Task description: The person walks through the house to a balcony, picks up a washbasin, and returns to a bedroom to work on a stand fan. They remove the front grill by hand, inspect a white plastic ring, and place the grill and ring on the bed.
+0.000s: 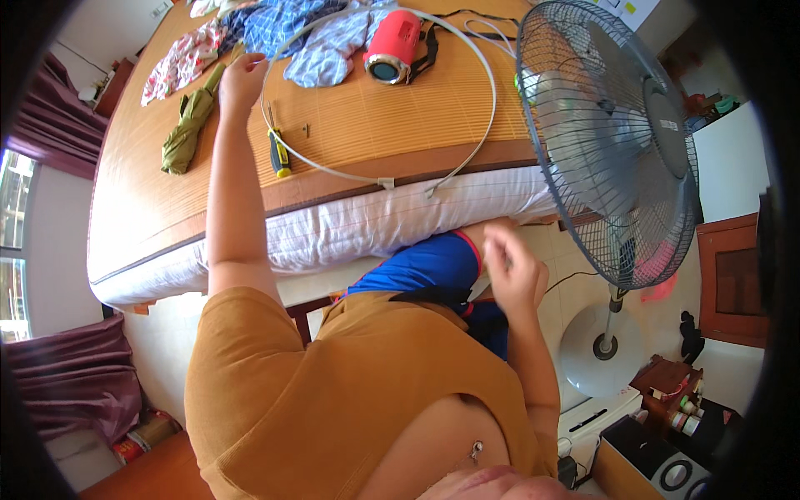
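Note:
Over the bamboo mat my left hand (242, 81) reaches out, its fingers loosely extended at the left edge of a thin pale ring (493, 100). Whether the fingertips touch the ring I cannot tell. Partly behind this hand lies a folded olive-green umbrella (188, 132). A yellow-and-black screwdriver (279, 154) rests inside the ring's left side, with a small screw-like piece (306, 131) beside it. My right hand (514, 265) hangs above my knee, left of the standing fan (612, 142). Its fingers are curled; anything inside them is hidden.
A red cylindrical speaker (392, 43) with a black strap stands on the bed mat (375, 125). Crumpled clothes (321, 50) lie farther back. At right are the fan's round base (602, 350), a speaker box (646, 458) and a wooden cabinet (732, 283).

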### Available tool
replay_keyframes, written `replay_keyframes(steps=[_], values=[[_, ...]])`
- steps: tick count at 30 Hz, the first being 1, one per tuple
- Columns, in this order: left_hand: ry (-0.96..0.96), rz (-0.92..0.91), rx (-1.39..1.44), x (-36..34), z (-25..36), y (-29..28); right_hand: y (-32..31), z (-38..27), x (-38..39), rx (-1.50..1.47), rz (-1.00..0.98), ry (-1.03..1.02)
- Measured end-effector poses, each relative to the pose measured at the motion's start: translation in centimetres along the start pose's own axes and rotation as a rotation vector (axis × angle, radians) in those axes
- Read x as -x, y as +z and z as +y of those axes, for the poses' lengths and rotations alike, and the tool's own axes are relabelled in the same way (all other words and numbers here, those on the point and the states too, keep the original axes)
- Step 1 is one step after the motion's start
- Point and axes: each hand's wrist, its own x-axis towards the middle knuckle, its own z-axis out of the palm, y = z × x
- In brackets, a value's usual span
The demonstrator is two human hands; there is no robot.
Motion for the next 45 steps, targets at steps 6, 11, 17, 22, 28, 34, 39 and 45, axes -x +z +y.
replay_keyframes(steps=[6, 11, 17, 22, 28, 34, 39, 45], values=[[0.189, -0.392, -0.165, 7.0, 2.6, -2.0, 4.2, 3.6, -8.0, -0.164, -0.002, 0.363], [0.743, -0.693, -0.074, 14.0, 6.3, 0.4, 7.1, 4.6, -10.7, 0.342, -0.085, 0.285], [0.801, -0.625, -0.241, 16.5, 5.8, 2.4, 7.7, 7.5, -10.9, 0.130, -0.055, 0.374], [0.756, -0.324, -0.281, 15.7, 6.4, 0.5, 7.0, 3.8, -8.7, -0.361, 0.048, 0.348], [0.723, 0.122, -0.166, 14.6, 8.4, -4.0, 6.6, -1.1, -6.8, -0.659, 0.173, -0.075], [0.741, 0.361, -0.054, 14.6, 10.2, -7.0, 0.7, -6.7, -2.8, -0.652, 0.183, -0.277], [0.769, 0.330, 0.039, 14.0, 14.0, -7.2, -9.2, -8.8, -0.3, -0.471, 0.658, -0.196], [0.973, 0.201, 0.226, 12.7, 21.3, -2.9, -24.2, -1.8, 5.3, -0.208, 1.027, 0.013]])
